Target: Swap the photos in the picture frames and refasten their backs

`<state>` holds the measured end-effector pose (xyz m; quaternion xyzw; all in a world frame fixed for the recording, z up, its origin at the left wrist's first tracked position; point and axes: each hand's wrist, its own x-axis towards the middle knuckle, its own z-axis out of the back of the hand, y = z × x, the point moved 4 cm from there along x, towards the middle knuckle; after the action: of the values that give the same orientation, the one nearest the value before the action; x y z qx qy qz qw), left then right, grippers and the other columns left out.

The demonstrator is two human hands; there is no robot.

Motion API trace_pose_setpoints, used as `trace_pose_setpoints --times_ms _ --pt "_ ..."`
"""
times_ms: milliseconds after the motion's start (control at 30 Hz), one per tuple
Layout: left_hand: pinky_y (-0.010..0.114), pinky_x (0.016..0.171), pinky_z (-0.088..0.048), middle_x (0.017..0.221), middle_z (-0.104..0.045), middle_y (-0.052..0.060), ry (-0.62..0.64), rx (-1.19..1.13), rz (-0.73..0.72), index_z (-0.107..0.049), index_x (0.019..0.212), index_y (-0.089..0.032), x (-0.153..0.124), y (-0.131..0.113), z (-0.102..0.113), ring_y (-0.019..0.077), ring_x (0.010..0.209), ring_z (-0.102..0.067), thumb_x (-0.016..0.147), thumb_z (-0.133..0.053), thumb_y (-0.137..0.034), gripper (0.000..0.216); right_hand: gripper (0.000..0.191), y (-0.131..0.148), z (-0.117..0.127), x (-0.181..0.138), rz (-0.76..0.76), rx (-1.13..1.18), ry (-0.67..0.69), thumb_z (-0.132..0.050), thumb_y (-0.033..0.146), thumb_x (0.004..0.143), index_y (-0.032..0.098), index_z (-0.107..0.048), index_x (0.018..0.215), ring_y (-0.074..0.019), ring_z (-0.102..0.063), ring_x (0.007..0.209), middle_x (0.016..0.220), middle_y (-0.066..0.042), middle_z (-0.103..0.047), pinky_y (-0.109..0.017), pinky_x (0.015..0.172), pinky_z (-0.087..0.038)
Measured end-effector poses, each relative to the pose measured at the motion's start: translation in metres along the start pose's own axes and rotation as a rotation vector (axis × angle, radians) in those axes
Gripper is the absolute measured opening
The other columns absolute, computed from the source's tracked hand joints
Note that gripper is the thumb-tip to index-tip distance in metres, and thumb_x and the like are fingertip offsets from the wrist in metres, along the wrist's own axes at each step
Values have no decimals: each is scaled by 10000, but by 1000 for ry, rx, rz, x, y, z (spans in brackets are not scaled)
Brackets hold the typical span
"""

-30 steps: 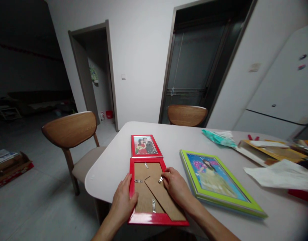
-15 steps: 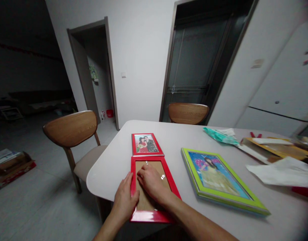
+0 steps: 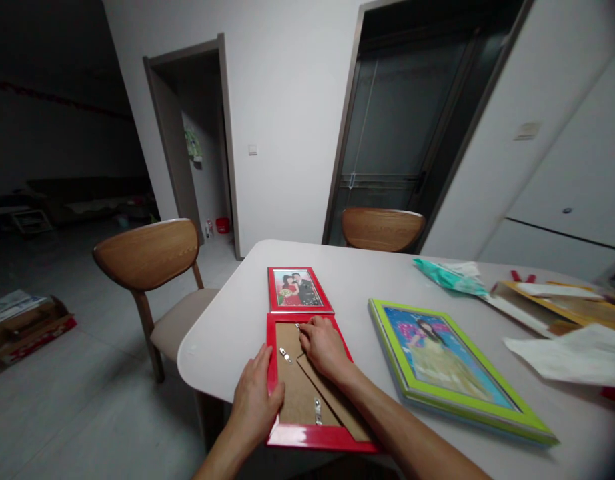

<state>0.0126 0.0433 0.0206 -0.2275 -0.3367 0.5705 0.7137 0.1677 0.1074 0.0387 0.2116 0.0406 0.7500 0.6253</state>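
Head view: the red picture frame (image 3: 300, 393) lies back-up on the near part of the tabletop (image 3: 217, 347), long axis running near to far, right between both hands. My left hand (image 3: 260, 400) holds its left edge, thumb over the rim. The right hand (image 3: 325, 347) is bunched at the far metal clip (image 3: 298, 327), way closer to it than the left; can't tell if it's pinching it. The green-framed photo (image 3: 447, 360) sits off right.
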Motion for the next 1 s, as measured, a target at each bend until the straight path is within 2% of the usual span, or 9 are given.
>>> trace_pose_setpoints --times_ms 200,333,400,467,567,733,833,900,1000 --pt "382 1002 -244 1278 -404 135 10 28 -27 -375 1217 -81 1 0 -1 226 1171 -365 699 -432 -214 538 283 4 0 0 10 27 12 -411 241 786 206 -609 986 -193 -464 859 903 -83 -558 -282 740 -348" --pt "372 1002 -246 1272 -415 123 -10 16 -20 -374 1217 -100 0 1 -1 217 1165 -374 693 -447 -211 541 326 8 15 -19 78 112 44 -448 225 761 193 -554 1068 -184 -463 930 1002 -83 -540 -276 801 -352" --pt "365 997 -259 1268 -420 128 -16 20 -14 -382 1211 -91 0 1 -1 217 1162 -378 694 -451 -220 538 301 12 28 -37 174 232 120 -448 219 756 196 -575 1028 -171 -460 963 1054 -76 -516 -271 833 -351" --pt "366 995 -263 1266 -420 136 -16 26 -6 -388 1206 -79 0 1 -1 222 1161 -379 696 -448 -225 533 256 15 38 -57 263 326 257 -481 193 718 207 -617 934 -171 -458 984 1070 -65 -504 -282 859 -348" --pt "372 1001 -251 1270 -413 140 -13 28 -5 -387 1204 -72 0 -1 -1 229 1167 -371 698 -441 -221 531 263 15 45 -78 307 352 407 -531 143 649 225 -643 873 -192 -429 1042 1117 -59 -480 -310 888 -333" --pt "382 1005 -238 1273 -413 121 -4 30 -11 -384 1207 -101 1 -1 -2 223 1172 -364 701 -437 -215 522 143 14 37 -81 335 309 320 -573 192 659 246 -672 746 -214 -421 1027 1076 -46 -507 -367 873 -323" --pt "384 1002 -244 1273 -413 119 -4 33 -14 -383 1208 -105 1 -1 -2 222 1171 -365 702 -437 -212 520 102 15 31 -78 326 287 259 -563 220 684 232 -664 698 -198 -444 972 1004 -44 -536 -350 837 -340" --pt "380 999 -250 1273 -411 125 -6 32 -11 -380 1209 -98 1 -1 -2 223 1170 -366 701 -440 -215 525 108 14 30 -77 319 299 239 -552 224 693 224 -654 730 -180 -456 954 999 -43 -535 -323 838 -340" --pt "374 1001 -246 1276 -405 138 -4 26 -7 -377 1211 -80 0 -1 -1 225 1171 -365 701 -445 -222 534 228 8 33 -76 226 283 176 -542 244 691 210 -613 905 -176 -463 956 1053 -65 -509 -298 841 -339"
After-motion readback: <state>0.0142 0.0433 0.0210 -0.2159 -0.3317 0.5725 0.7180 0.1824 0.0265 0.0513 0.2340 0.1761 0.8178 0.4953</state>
